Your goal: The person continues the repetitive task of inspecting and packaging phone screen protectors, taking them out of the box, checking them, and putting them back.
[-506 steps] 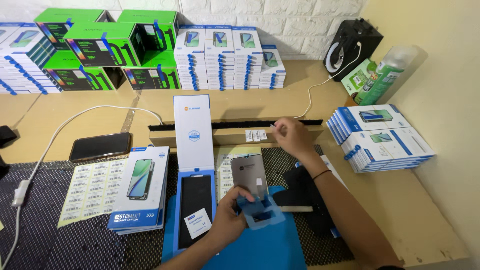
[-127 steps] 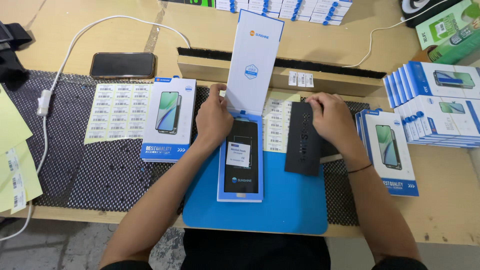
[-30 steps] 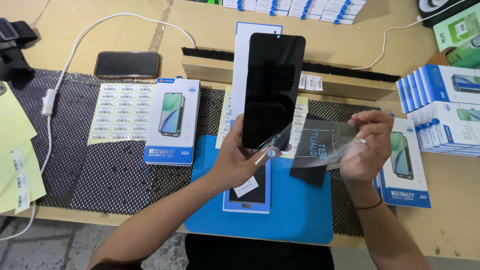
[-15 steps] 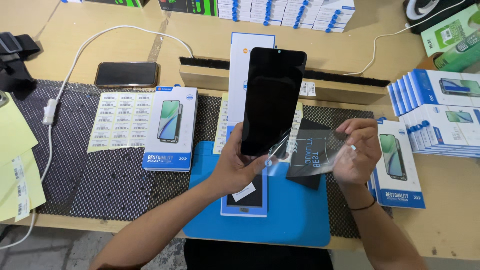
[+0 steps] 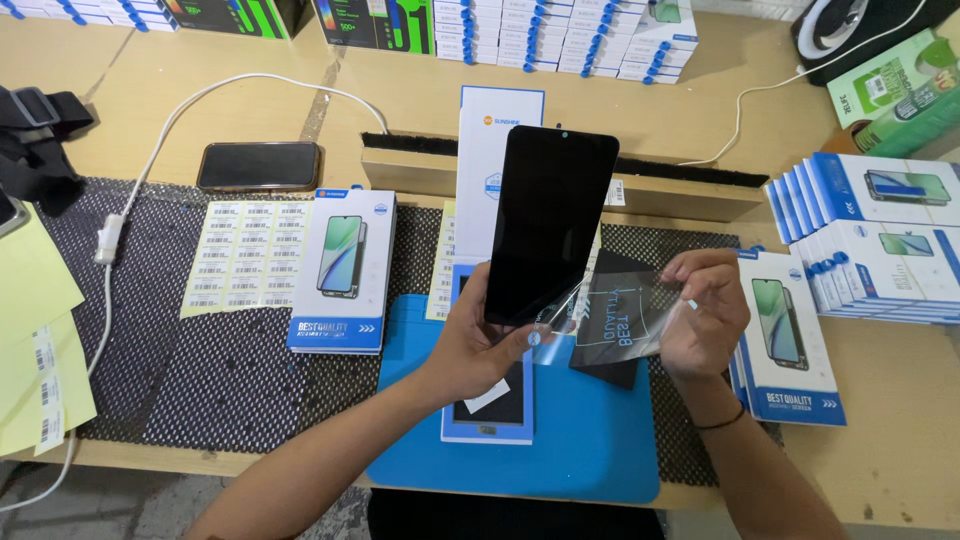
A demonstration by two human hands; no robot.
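Our left hand (image 5: 470, 345) clamped on the black screen (image 5: 550, 225), upright over the blue mat (image 5: 600, 450), our right hand (image 5: 705, 310) pinching the clear film (image 5: 625, 320)

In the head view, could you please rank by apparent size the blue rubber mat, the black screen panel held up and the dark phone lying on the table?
1. Blue rubber mat
2. Black screen panel, though held nearer the camera
3. Dark phone

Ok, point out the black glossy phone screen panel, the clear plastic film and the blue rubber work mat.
black glossy phone screen panel (image 5: 550, 220), head view, middle of its glass.
clear plastic film (image 5: 625, 320), head view, its centre.
blue rubber work mat (image 5: 590, 450), head view, bare lower part.
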